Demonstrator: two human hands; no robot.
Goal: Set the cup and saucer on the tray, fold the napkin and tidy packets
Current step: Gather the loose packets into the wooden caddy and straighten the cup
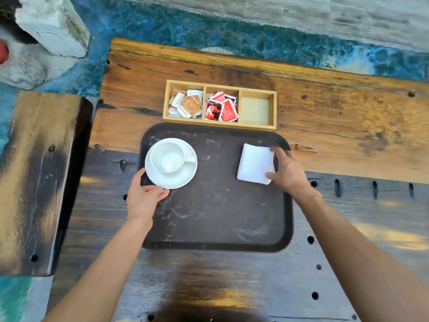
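Note:
A dark brown tray (216, 219) lies on the wooden table. On its far left corner stands a white saucer (176, 180) with an empty white cup (167, 158) on it, handle pointing right. My left hand (142, 197) pinches the saucer's near rim. A folded white napkin (255, 163) lies on the tray's far right corner, and my right hand (287, 173) grips its right edge. Behind the tray a wooden box (272, 108) has three compartments: brown and white packets (185, 104) on the left, red packets (221, 108) in the middle, nothing on the right.
The table (348, 126) is rough planks with bolt holes. A wooden bench (34, 177) stands to the left across a gap. A white log stump (53, 26) sits at the far left on blue ground.

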